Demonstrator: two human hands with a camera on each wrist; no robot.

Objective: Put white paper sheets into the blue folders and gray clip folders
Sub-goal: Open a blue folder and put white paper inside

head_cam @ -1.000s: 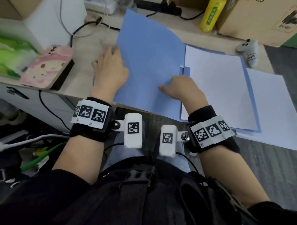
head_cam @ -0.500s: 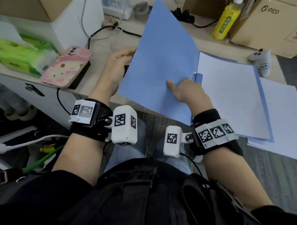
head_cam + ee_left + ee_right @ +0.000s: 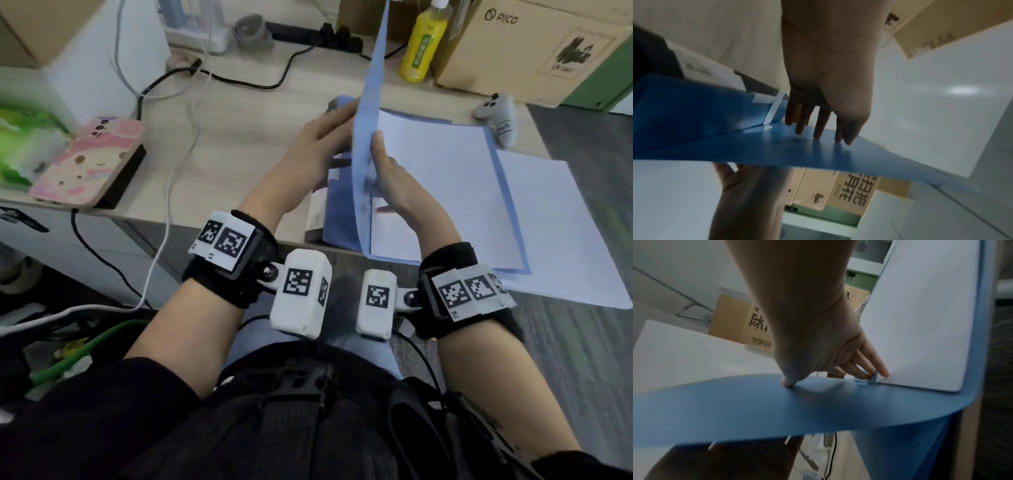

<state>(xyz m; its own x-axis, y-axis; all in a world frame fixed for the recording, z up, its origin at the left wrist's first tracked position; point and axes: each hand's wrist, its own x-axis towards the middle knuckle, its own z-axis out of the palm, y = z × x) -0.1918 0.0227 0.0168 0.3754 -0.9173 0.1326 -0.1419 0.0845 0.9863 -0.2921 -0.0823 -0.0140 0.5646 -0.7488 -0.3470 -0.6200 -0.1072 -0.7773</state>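
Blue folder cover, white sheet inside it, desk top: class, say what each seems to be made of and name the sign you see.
Blue folder cover: probably thin matte plastic or card; it bows in a smooth curve between the hands.
White sheet: plain matte paper, thin and flat.
Desk top: pale wood-look laminate, with faint grain lines.

Blue folder cover (image 3: 368, 113): lay open and flat towards the desk's left a second ago; now swung up on its fold, standing near upright and edge-on above the white sheet (image 3: 445, 178).
Left hand (image 3: 308, 161): off the desk, now behind the raised cover, straight fingers pressing it.
Right hand (image 3: 394, 185): shifted to the cover's inner face, thumb against it.
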